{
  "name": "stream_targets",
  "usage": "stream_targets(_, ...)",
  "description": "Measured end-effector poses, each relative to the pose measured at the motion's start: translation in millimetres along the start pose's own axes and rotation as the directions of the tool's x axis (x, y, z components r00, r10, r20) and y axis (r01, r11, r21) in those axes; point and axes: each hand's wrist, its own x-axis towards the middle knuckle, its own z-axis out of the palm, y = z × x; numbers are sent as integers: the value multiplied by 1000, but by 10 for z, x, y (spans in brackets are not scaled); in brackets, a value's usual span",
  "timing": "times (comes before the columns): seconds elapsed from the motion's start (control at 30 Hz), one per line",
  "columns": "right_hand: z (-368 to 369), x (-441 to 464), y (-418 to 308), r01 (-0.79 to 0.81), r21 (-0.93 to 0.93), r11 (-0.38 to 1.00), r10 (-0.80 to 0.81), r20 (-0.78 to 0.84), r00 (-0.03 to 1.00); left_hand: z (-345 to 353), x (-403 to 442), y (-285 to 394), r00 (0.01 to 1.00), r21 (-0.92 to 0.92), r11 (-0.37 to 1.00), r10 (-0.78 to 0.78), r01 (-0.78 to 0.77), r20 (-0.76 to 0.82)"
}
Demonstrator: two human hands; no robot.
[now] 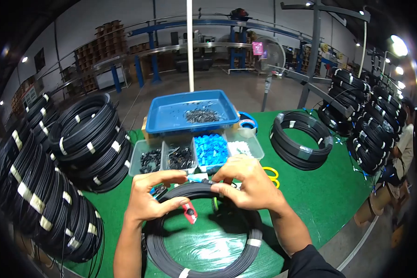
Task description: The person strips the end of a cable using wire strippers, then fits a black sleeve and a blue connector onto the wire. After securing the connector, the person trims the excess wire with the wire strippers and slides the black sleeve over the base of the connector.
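Observation:
A coil of black cable (157, 250) bound with white tape lies before me on the green table. My left hand (155, 197) straddles its far left part, thumb and fingers apart, the thumb toward the inside of the ring. My right hand (245, 183) closes thumb and fingers on the coil's far side. A light-blue piece (197, 177) shows between the hands, partly hidden. Inside the ring lies a red tool (190, 213) with a black knob, near my left thumb. A green-rimmed round item (215, 204) sits under the coil's far edge.
Beyond the coil stands a divided clear bin (140, 148) with black, blue and white small parts. Behind it is a blue tray (162, 109). Yellow scissor handles (272, 173) lie right. Another coil (301, 155) rests on the right; stacked coils (46, 204) stand left. A person (405, 148) is far right.

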Motion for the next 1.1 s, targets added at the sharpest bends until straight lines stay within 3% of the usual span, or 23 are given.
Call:
stream_targets(0.07, -161, -20, 179, -242, -2, 970, 241, -64, 968, 28, 90, -60, 990, -66, 988, -138, 139, 18)
stream_targets(0.13, -344, -4, 461, -473, 6, 881, 469, -137, 872, 131, 321, -183, 972, 56, 978, -207, 202, 109)
stream_targets(0.2, -524, -9, 722, -703, 16, 711, 694, -173, 699, 283, 606, -371, 941, 198, 979, -105, 42, 322)
stream_targets(0.27, -652, -100, 927, -770, 10, 638, 758, -184, 626, 601, 855, -627, 908, 189, 979, -14, -72, 419)
stream_targets(0.33, -696, -182, 1049, -793, 31, 609, 782, -192, 593, 950, 1134, -788, 829, 255, 939, 55, -233, 556)
stream_targets(0.37, -707, -201, 1096, -819, 17, 573, 804, -203, 558, 1115, 1279, -862, 770, 288, 937, -35, -196, 637)
stream_targets(0.4, -716, -206, 1120, -846, 4, 533, 828, -211, 520, 1271, 1387, -949, 758, 293, 926, -12, -237, 652)
stream_targets(0.47, -732, -172, 1120, -860, -21, 510, 835, -229, 500, 1554, 1652, -1036, 596, 438, 857, -207, -272, 776)
stream_targets(0.6, -713, -154, 1225, -885, -70, 461, 861, -206, 465, 2042, 1897, -1266, 505, 542, 755, -326, -369, 799)
stream_targets(0.7, -662, -120, 1240, -893, -112, 436, 866, -217, 450, 2303, 1964, -1412, 424, 695, 611, -553, -378, 717)
stream_targets(0.8, -668, -125, 1220, -905, -129, 405, 877, -223, 425, 2352, 1984, -1549, 411, 700, 622, -570, -350, 711)
stream_targets(0.83, -689, -114, 1202, -905, -144, 400, 873, -239, 424, 2351, 1954, -1646, 489, 673, 643, -483, -366, 727)
stream_targets(0.87, -708, -108, 1201, -904, -161, 396, 868, -257, 426, 2301, 1981, -1695, 490, 675, 641, -484, -365, 725)
stream_targets(0.93, -738, -127, 1213, -893, -170, 416, 859, -250, 448, 2256, 2059, -1779, 429, 311, 940, -226, -139, 875)
stream_targets(0.97, -739, -123, 1203, -894, -161, 419, 860, -247, 447, 2207, 2074, -1587, 507, 473, 845, -304, -247, 807)
stream_targets(1.0, -737, -117, 1195, -893, -151, 424, 859, -245, 449, 2241, 2092, -1617, 515, 554, 764, -345, -331, 784)
stream_targets(1.1, -708, -109, 1175, -879, -99, 467, 844, -245, 477, 2208, 2153, -1676, 468, 502, 813, -336, -294, 817)
